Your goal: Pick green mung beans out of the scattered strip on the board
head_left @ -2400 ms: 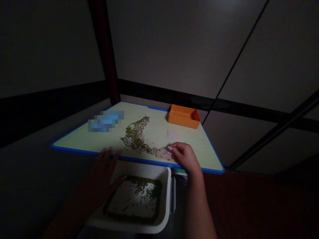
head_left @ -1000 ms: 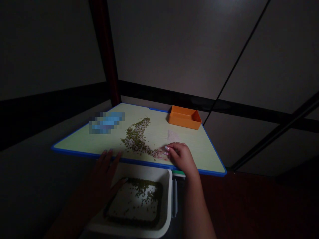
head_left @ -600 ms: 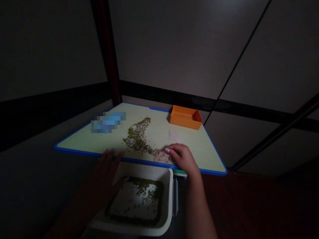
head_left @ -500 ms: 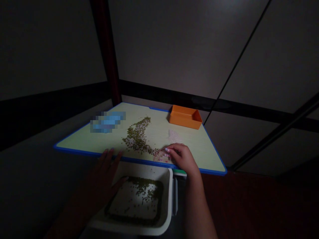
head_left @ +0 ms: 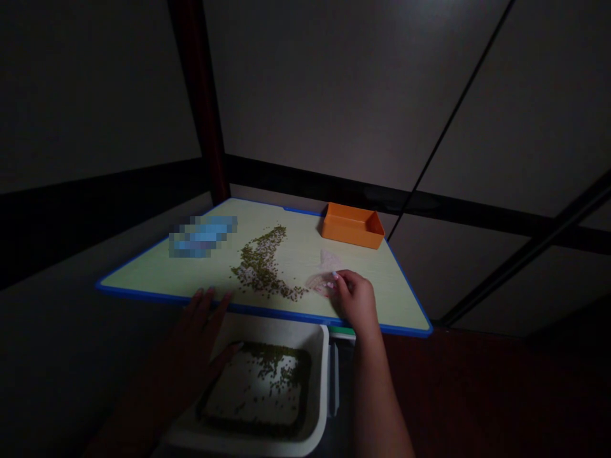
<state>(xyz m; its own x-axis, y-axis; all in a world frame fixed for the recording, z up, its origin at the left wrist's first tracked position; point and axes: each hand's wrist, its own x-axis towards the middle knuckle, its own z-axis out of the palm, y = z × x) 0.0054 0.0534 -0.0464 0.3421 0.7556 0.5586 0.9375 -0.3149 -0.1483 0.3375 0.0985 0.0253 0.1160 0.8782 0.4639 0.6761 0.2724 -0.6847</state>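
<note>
My right hand (head_left: 356,299) is over the near right part of the pale board (head_left: 382,286), fingers pinched on a thin, see-through piece with pink marks (head_left: 321,284), whose exact kind I cannot make out. Left of it, small green beans (head_left: 260,264) lie in a curved, scattered heap with some pale bits among them. My left hand (head_left: 191,337), dim in shadow, has its fingers spread at the board's near edge. Its thumb reaches over a white basin (head_left: 322,381), where more green beans lie mostly along the edges of the bottom.
An orange open box (head_left: 353,235) stands at the board's far right corner. A blurred blue item (head_left: 203,236) lies at the left. A small pale patch (head_left: 329,258) shows beyond my right hand. Cabinet panels (head_left: 334,95) rise close behind the blue-edged board.
My right hand has drawn slightly right and away from the beans, and the see-through piece has moved with it. My left hand stays nearly where it was.
</note>
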